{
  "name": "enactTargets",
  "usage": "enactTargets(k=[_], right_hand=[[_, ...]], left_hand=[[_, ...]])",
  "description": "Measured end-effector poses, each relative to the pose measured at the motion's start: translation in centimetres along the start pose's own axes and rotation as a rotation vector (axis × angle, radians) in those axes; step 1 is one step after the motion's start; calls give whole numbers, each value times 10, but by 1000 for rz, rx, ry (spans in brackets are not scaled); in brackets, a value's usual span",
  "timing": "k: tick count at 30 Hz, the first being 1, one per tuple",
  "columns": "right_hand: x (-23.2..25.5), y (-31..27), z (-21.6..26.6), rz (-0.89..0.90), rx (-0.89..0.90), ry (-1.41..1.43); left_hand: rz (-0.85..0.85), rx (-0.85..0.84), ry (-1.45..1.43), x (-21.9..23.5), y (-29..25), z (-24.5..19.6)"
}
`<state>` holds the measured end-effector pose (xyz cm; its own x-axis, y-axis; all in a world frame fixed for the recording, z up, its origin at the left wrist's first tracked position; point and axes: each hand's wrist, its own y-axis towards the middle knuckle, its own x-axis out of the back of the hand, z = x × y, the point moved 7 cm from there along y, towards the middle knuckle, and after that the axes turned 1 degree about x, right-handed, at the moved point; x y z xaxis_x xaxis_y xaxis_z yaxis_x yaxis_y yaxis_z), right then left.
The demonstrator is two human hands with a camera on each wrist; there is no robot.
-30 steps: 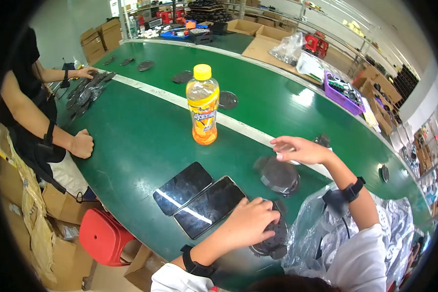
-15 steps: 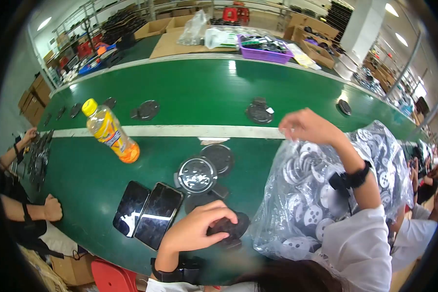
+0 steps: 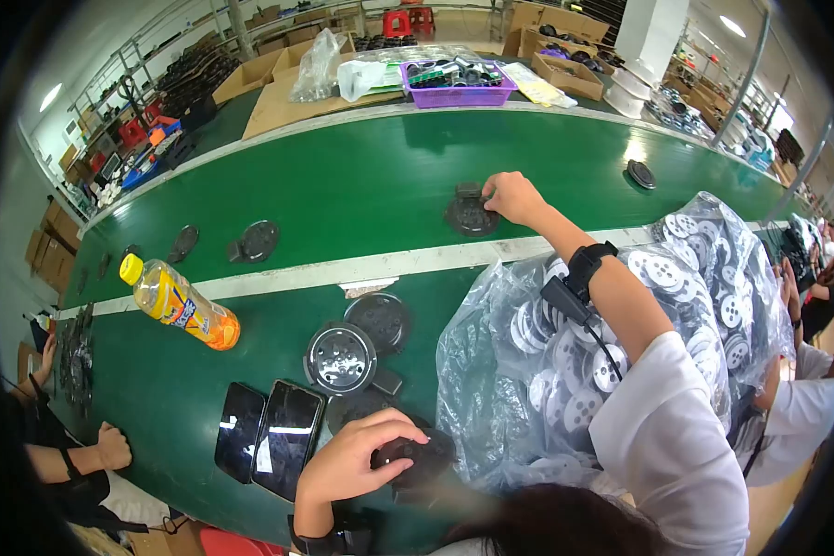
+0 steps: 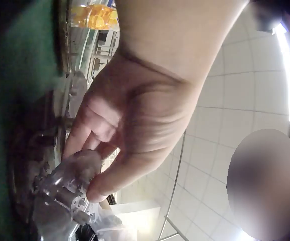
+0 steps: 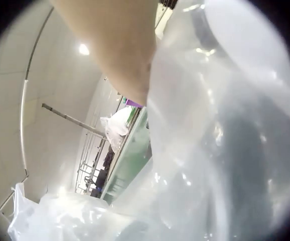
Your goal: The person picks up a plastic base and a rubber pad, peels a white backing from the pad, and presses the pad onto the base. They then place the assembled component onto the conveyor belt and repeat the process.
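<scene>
My left hand [image 3: 357, 459] curls its thumb and fingers around a dark round plastic part [image 3: 422, 461] near the table's front edge. In the left wrist view, thumb and fingers grip a shiny, see-through raised piece of it [image 4: 67, 193]. My right hand [image 3: 519, 199] reaches over to the green belt and pinches the right rim of another dark round part with a square tab [image 3: 473, 218]. Between the hands lie a shiny-topped round part [image 3: 341, 359] and a darker one [image 3: 380, 322] overlapping it. The right wrist view shows mostly forearm and clear plastic; the hand is hidden there.
A clear bag [image 3: 477, 398] of white discs fills the right side under my right forearm. Two phones [image 3: 287, 440] lie left of my left hand, with a drink bottle [image 3: 181, 306] behind. More round parts [image 3: 255, 241] sit along the belt. Another person's fist [image 3: 113, 447] rests at left.
The head view has swung right. My right hand has moved from above the bag to the round part on the belt. My left hand stays at its dark round part.
</scene>
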<state>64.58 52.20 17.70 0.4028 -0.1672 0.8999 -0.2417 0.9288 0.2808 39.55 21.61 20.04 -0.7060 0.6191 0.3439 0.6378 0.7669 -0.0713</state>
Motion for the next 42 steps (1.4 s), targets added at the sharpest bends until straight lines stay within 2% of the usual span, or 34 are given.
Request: enactTargets(k=[3, 8, 10, 13, 15, 16, 18, 19, 20, 21, 23, 24, 25, 27, 28, 29, 30, 31, 33, 34, 35, 36, 37, 38, 39, 40, 41, 42], right_hand=[[-5, 0, -11, 87, 15, 35], [0, -1, -22, 67, 20, -13], [1, -2, -25, 55, 30, -61], [9, -2, -36, 34, -67, 92], [37, -6, -53, -272, -297, 387], [52, -2, -53, -314, -273, 419], [102, 3, -38, -602, -18, 263], [126, 6, -34, -671, 13, 390], [160, 6, -24, -793, 159, 511], [201, -7, 5, -867, 163, 533], [274, -53, 72, -1086, 387, 548], [298, -82, 101, -1304, 496, 463], [312, -105, 123, -1520, 603, 371], [331, -134, 125, -1721, 933, 397], [308, -128, 149, -1704, 1222, 208], [286, -103, 168, -1782, 895, -153], [269, -28, 140, -1435, 828, -572], [237, 52, 124, -1010, 302, -635], [206, 64, 90, -722, 33, -166], [211, 57, 97, -635, 33, -190], [214, 53, 101, -533, 38, -220], [208, 54, 91, -646, 98, -302], [207, 49, 86, -625, 98, -302], [198, 49, 78, -444, 117, -76], [189, 49, 76, -269, 138, 150], [193, 37, 84, -371, 177, -49], [195, 26, 87, -363, 182, -45], [195, 13, 91, -271, 197, 52]], left_hand=[[15, 52, 25, 0, -1, 0], [-6, -40, 62, -1, 1, 0], [-3, -17, 55, -1, 1, -1], [-4, 19, 39, -1, 1, 0], [-7, 28, 35, 1, 0, 0], [-10, 27, 43, 0, 1, 0], [-23, -19, 61, -2, 0, 0], [-33, -25, 63, -1, -1, -1], [-4, 0, 62, -1, -1, -1], [26, 24, 62, -2, -1, -1], [24, 38, 57, -1, -1, -1], [35, 39, 47, -1, -1, 0], [44, 43, 36, -2, -1, 0], [29, 41, 39, -3, -3, 5], [9, -10, 49, -3, -3, 4], [-9, -64, 64, -2, -2, 1], [-9, -60, 61, -3, -2, 1], [-7, -52, 75, -8, -4, 4], [-35, -209, 181, -5, -3, 0], [4, -65, 146, -5, -4, -6], [18, -55, 137, -5, -4, -3], [0, -87, 148, -5, -3, -3], [-9, -103, 155, -5, -4, -2], [-34, -158, 200, -5, -4, -3], [-19, -67, 130, -5, -4, -4], [0, -68, 120, -5, -4, -5], [18, -69, 109, -6, -5, -6], [17, -62, 107, -7, -7, -6]])
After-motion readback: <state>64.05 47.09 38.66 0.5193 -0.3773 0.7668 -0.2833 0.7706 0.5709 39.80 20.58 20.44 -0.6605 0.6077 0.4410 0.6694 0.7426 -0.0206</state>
